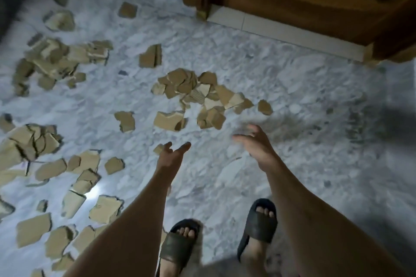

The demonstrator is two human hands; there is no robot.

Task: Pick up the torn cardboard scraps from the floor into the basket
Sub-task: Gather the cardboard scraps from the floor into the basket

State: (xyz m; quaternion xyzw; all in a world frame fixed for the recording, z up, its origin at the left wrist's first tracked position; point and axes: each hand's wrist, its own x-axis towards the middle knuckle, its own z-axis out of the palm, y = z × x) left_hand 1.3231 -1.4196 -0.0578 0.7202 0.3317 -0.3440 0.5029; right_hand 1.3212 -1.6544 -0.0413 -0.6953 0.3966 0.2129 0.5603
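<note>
Both hands reach forward and down over the floor, empty: the left hand (172,154) has its fingers loosely spread, palm turned inward, and the right hand (255,141) is spread as well, fingers slightly curled. Just beyond the fingertips lies a heap of torn cardboard scraps (198,94) on the pale marbled floor (292,101). More scraps (54,60) are scattered well to the left and down that side. Below the arms, two feet in dark slippers (258,224) stand apart. A wooden door (304,0) stands at upper right.
</note>
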